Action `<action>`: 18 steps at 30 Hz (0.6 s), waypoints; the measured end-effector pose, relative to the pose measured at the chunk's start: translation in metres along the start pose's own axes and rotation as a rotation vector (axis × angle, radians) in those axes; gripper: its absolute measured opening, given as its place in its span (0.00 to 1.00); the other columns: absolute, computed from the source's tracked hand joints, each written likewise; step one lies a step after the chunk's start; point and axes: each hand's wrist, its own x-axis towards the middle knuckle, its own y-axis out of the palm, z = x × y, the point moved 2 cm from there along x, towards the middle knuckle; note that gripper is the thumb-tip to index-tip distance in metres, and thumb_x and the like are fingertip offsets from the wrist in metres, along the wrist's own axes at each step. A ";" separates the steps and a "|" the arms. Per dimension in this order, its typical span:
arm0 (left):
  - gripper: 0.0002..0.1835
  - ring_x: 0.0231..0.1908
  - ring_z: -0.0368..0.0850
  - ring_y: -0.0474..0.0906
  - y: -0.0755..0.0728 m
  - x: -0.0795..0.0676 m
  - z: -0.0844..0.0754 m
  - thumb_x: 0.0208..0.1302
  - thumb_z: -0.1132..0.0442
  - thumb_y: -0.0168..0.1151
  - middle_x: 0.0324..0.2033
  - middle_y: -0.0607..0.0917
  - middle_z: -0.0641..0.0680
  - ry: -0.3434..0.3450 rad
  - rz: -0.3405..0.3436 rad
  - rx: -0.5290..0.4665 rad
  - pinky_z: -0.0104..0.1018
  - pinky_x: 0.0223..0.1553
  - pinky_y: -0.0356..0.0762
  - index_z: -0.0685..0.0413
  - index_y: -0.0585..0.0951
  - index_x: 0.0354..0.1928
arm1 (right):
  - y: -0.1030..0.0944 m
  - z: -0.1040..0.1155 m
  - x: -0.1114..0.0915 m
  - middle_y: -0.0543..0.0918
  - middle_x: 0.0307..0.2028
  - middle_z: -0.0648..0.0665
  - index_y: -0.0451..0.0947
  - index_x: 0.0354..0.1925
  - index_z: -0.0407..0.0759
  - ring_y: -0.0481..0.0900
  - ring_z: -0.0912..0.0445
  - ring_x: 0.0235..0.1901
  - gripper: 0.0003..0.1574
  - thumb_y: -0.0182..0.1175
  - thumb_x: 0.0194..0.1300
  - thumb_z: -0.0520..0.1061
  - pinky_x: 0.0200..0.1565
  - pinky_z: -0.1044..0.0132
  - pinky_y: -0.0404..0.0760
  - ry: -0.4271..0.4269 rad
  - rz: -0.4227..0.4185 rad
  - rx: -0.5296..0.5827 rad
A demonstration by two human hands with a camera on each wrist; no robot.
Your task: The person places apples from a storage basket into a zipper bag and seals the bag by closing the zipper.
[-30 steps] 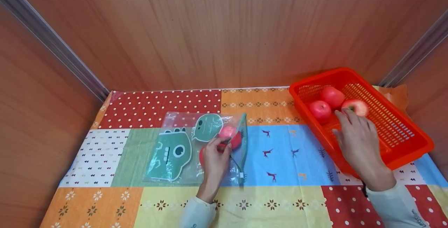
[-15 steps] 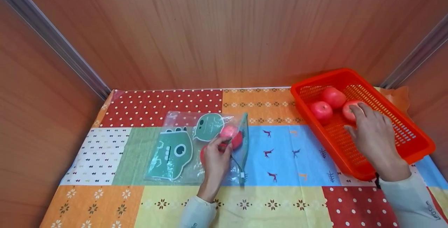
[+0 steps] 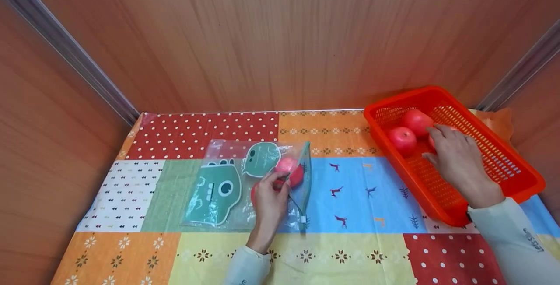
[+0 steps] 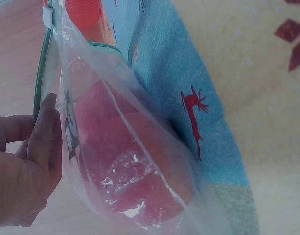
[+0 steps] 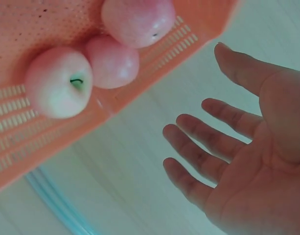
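My left hand (image 3: 270,195) pinches the green zip edge of a clear plastic bag (image 3: 216,197) printed with green cartoon dinosaurs. Red apples (image 3: 287,165) lie inside it, pressed against the film in the left wrist view. Over the red plastic basket (image 3: 411,173) hovers my right hand (image 3: 459,160), its fingers spread and a little bent, holding nothing. Beneath it sits a pale red apple (image 5: 59,83), stem showing in the right wrist view and mostly covered by the hand in the head view. Two more apples (image 3: 402,139) rest beside it toward the basket's far left end.
A patchwork cloth (image 3: 341,254) covers the table. Wood-grain panels (image 3: 280,40) rise at the back and both sides. The basket stands at the right, close to the back panel, with an orange flap (image 3: 498,121) of material behind it.
My right hand drew back to the right from the apples, then moved slightly left and forward over the pale one. The left hand keeps its hold on the bag.
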 end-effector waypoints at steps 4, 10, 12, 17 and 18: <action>0.13 0.36 0.43 0.83 0.000 0.000 0.000 0.63 0.72 0.74 0.41 0.89 0.52 -0.007 0.000 0.002 0.37 0.41 0.87 0.55 0.91 0.49 | 0.004 -0.002 0.009 0.72 0.69 0.23 0.68 0.73 0.31 0.69 0.25 0.64 0.53 0.81 0.54 0.40 0.65 0.21 0.66 -0.022 0.053 0.014; 0.13 0.37 0.45 0.83 0.000 -0.001 -0.001 0.63 0.72 0.74 0.41 0.89 0.52 -0.010 0.001 0.002 0.38 0.42 0.87 0.55 0.91 0.49 | 0.011 -0.004 0.021 0.75 0.66 0.26 0.70 0.72 0.34 0.73 0.27 0.62 0.53 0.82 0.52 0.41 0.65 0.23 0.67 -0.085 0.074 0.013; 0.13 0.37 0.45 0.83 0.000 -0.001 -0.001 0.64 0.72 0.74 0.42 0.89 0.52 -0.011 0.001 0.002 0.38 0.42 0.87 0.55 0.91 0.49 | 0.013 -0.004 0.024 0.75 0.66 0.27 0.70 0.72 0.35 0.73 0.28 0.62 0.54 0.83 0.51 0.41 0.65 0.24 0.69 -0.093 0.083 0.019; 0.13 0.37 0.45 0.83 0.000 -0.002 -0.001 0.64 0.72 0.74 0.43 0.90 0.53 -0.010 0.005 0.004 0.39 0.42 0.87 0.55 0.91 0.49 | 0.021 -0.005 0.033 0.73 0.68 0.28 0.67 0.75 0.36 0.71 0.28 0.64 0.58 0.83 0.51 0.42 0.64 0.24 0.69 -0.075 0.145 0.046; 0.13 0.37 0.45 0.84 0.000 -0.002 -0.001 0.64 0.72 0.74 0.43 0.90 0.53 -0.008 0.005 0.005 0.39 0.43 0.87 0.56 0.91 0.49 | 0.022 -0.005 0.034 0.73 0.68 0.28 0.66 0.75 0.36 0.71 0.28 0.64 0.58 0.83 0.51 0.42 0.64 0.23 0.69 -0.071 0.158 0.045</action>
